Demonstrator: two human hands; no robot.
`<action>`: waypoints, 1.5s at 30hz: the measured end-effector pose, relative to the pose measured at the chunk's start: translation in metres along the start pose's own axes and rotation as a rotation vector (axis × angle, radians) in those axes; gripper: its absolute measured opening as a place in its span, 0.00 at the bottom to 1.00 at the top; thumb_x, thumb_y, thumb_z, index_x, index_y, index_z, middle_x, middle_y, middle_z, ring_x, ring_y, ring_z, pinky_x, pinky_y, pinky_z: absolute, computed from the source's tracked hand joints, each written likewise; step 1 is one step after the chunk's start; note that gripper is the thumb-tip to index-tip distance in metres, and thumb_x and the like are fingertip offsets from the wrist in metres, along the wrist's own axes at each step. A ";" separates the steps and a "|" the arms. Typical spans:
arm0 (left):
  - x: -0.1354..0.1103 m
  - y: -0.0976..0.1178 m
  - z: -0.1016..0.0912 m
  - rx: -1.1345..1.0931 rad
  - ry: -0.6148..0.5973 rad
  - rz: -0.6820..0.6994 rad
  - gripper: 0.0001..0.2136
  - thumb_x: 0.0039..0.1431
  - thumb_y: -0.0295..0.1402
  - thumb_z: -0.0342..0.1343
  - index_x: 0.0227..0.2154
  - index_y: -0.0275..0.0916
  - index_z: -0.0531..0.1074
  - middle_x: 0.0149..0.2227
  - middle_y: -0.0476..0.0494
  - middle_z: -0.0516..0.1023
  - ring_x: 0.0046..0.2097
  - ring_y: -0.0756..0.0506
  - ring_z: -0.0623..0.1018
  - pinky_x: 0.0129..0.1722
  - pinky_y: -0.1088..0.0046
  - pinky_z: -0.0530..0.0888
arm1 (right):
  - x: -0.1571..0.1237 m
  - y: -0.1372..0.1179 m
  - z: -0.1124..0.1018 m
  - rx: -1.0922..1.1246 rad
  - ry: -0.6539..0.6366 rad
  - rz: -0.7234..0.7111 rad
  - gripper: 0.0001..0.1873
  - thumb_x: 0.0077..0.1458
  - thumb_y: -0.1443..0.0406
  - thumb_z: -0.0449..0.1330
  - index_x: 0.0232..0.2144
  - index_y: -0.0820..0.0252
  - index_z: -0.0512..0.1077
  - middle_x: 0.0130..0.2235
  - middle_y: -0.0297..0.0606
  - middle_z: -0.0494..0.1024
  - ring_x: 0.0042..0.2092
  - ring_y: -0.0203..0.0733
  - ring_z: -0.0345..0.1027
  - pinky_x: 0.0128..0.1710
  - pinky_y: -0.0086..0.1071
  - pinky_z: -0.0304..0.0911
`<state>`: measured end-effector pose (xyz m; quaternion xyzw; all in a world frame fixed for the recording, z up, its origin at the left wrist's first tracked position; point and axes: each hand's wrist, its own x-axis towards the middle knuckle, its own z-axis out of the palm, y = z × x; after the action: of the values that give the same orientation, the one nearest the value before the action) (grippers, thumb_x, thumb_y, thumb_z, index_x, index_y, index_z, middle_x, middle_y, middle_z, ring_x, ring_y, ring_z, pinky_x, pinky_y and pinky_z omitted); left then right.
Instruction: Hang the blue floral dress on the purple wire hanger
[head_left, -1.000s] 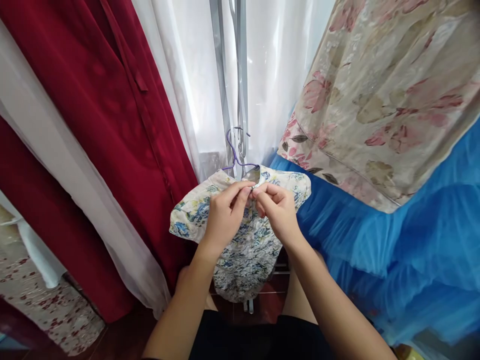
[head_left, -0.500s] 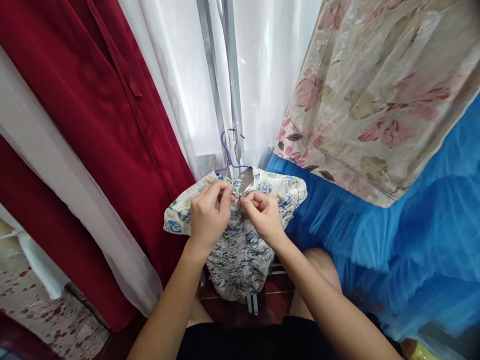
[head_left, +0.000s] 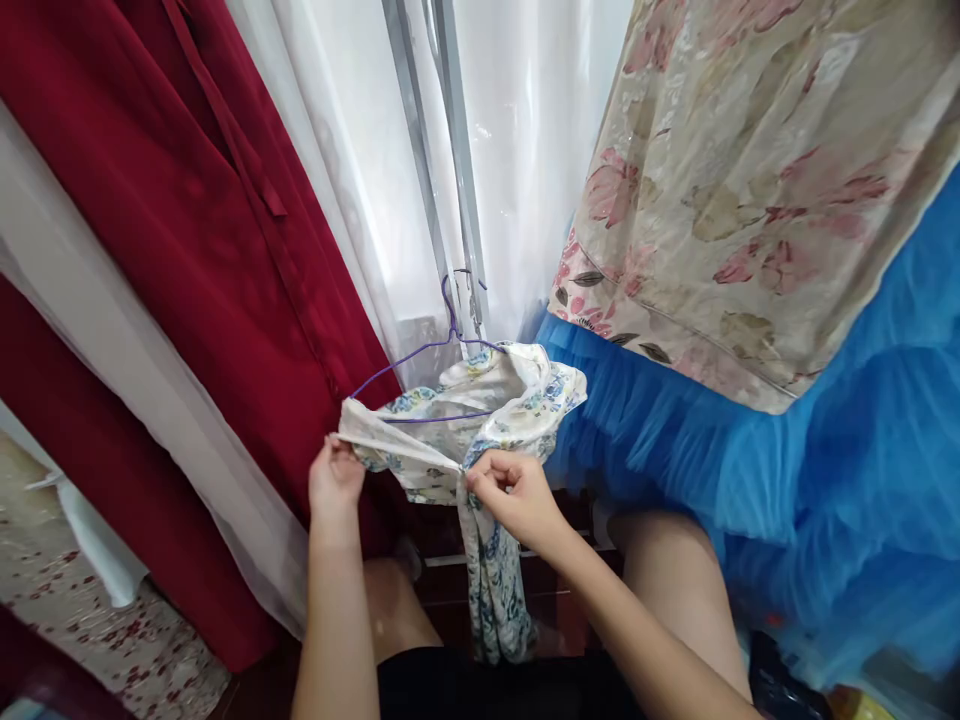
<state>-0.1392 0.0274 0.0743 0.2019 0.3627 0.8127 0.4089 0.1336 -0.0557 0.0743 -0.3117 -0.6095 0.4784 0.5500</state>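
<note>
A white blouse with a blue floral print (head_left: 499, 560) hangs partly on a purple wire hanger (head_left: 405, 357). The hanger's left arm is bare, and its lower bar shows through the open neck. My left hand (head_left: 335, 478) pinches the blouse's edge at the left, near the hanger's left end. Closer to the middle, my right hand (head_left: 511, 490) grips the neckline edge between thumb and fingers. White cloth is stretched taut between both hands. The blouse's right shoulder still lies over the hanger, and its lower part dangles in a narrow bunch.
The hanger hooks onto a grey metal stand (head_left: 454, 150) before a white curtain (head_left: 525, 180). Dark red cloth (head_left: 247, 300) hangs at left. On the right are a pink-flowered beige garment (head_left: 720, 200) and blue ruffled tulle (head_left: 765, 490).
Both hands were together at the neckline; now they are apart, the left having moved left and down. The blouse's left side has come off the hanger and its neck is pulled open.
</note>
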 end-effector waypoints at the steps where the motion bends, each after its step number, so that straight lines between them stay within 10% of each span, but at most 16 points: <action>1: -0.007 -0.014 -0.012 -0.013 0.026 -0.061 0.13 0.63 0.24 0.52 0.22 0.37 0.62 0.21 0.52 0.67 0.24 0.52 0.70 0.33 0.76 0.71 | -0.003 0.006 0.003 0.036 0.011 0.033 0.12 0.54 0.61 0.62 0.23 0.61 0.70 0.17 0.26 0.61 0.20 0.30 0.50 0.21 0.27 0.45; 7: -0.087 -0.094 -0.058 -0.201 0.138 -0.380 0.11 0.64 0.28 0.48 0.26 0.38 0.68 0.36 0.42 0.77 0.41 0.45 0.78 0.49 0.62 0.73 | -0.048 0.065 -0.017 0.388 0.465 0.245 0.14 0.51 0.57 0.62 0.23 0.61 0.73 0.14 0.23 0.56 0.18 0.29 0.44 0.20 0.27 0.40; 12: -0.140 -0.104 -0.034 -0.225 -0.165 -0.378 0.07 0.63 0.33 0.56 0.29 0.38 0.72 0.37 0.43 0.75 0.43 0.45 0.76 0.48 0.66 0.73 | -0.088 0.103 -0.057 0.361 0.819 0.301 0.15 0.51 0.55 0.64 0.22 0.59 0.70 0.18 0.25 0.56 0.21 0.32 0.46 0.20 0.28 0.44; 19: -0.215 -0.079 0.040 0.012 -0.599 -0.131 0.15 0.64 0.43 0.60 0.28 0.37 0.71 0.32 0.46 0.66 0.35 0.48 0.68 0.37 0.75 0.68 | -0.089 0.077 -0.056 -0.012 0.546 0.180 0.16 0.57 0.53 0.63 0.26 0.59 0.73 0.28 0.35 0.71 0.32 0.41 0.63 0.32 0.31 0.59; 29: -0.218 -0.082 0.036 0.440 -0.635 0.096 0.12 0.68 0.44 0.54 0.39 0.42 0.76 0.45 0.42 0.74 0.53 0.42 0.72 0.56 0.69 0.65 | -0.099 0.024 -0.040 0.140 0.025 0.220 0.28 0.58 0.42 0.61 0.35 0.62 0.78 0.33 0.39 0.75 0.37 0.45 0.65 0.39 0.35 0.64; 33: -0.214 -0.099 0.017 0.289 -0.645 -0.080 0.27 0.63 0.59 0.51 0.57 0.47 0.70 0.57 0.38 0.72 0.60 0.37 0.70 0.61 0.62 0.64 | -0.100 0.007 -0.044 0.208 -0.126 0.251 0.18 0.53 0.52 0.69 0.31 0.62 0.76 0.29 0.33 0.68 0.31 0.37 0.57 0.34 0.30 0.57; 38: -0.217 -0.126 -0.044 0.754 -1.022 -0.322 0.31 0.57 0.65 0.51 0.39 0.40 0.79 0.41 0.37 0.79 0.48 0.36 0.75 0.54 0.60 0.70 | -0.100 -0.016 -0.072 0.155 -0.268 0.296 0.11 0.51 0.58 0.66 0.27 0.61 0.73 0.26 0.32 0.64 0.29 0.36 0.51 0.30 0.30 0.49; 45: -0.197 -0.102 -0.100 1.065 -1.201 -0.239 0.27 0.59 0.58 0.55 0.49 0.44 0.80 0.48 0.37 0.80 0.51 0.34 0.76 0.56 0.59 0.70 | -0.043 -0.035 -0.135 -0.149 -0.019 0.094 0.16 0.51 0.60 0.62 0.17 0.61 0.68 0.19 0.31 0.61 0.24 0.33 0.49 0.25 0.30 0.44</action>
<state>-0.0342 -0.1342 -0.0744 0.7310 0.4388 0.2347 0.4669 0.2782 -0.0746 0.0817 -0.3756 -0.6333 0.4600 0.4964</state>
